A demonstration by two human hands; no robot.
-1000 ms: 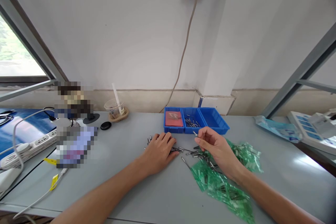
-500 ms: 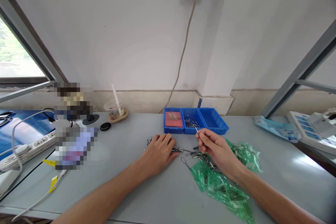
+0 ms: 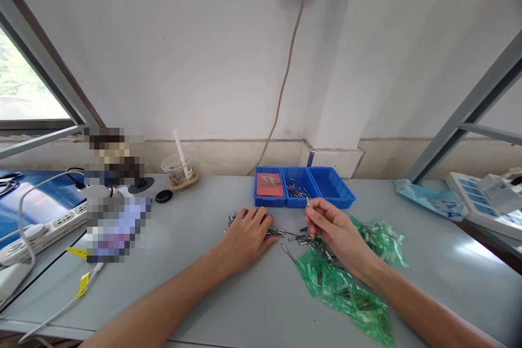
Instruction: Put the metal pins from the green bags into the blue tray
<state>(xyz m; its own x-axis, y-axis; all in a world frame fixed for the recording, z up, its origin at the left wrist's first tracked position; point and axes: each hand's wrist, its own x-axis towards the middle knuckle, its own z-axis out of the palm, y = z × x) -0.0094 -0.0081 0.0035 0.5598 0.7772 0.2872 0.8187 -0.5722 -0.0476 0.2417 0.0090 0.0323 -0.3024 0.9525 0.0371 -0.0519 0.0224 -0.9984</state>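
A: What are the hands doing?

B: The right hand [image 3: 334, 231] pinches a small metal piece [image 3: 308, 203] between thumb and fingertips, close to the front of the middle blue bin [image 3: 294, 203]. The left hand [image 3: 247, 236] lies palm down over loose metal pieces [image 3: 275, 232] on the desk [image 3: 228, 304]; whether it grips any, I can't tell.

A: And around them?

B: More of those pieces are in the middle blue bin. Others spread beneath the right hand, beside and partly over the green plastic bags [image 3: 353, 296]. A pink packet [image 3: 269, 185] sits in the left blue bin [image 3: 269, 203].

A: What could go wrong?

B: The pinch takes in just a short, slick-looking piece, so a loose hold could let it drop or turn. Let go too near the divider, it might land in the right blue bin [image 3: 332, 185]. The right wrist is low over the bags, so a sideways sweep could drag the plastic and scatter pieces. If the left palm slid, those under it might roll.
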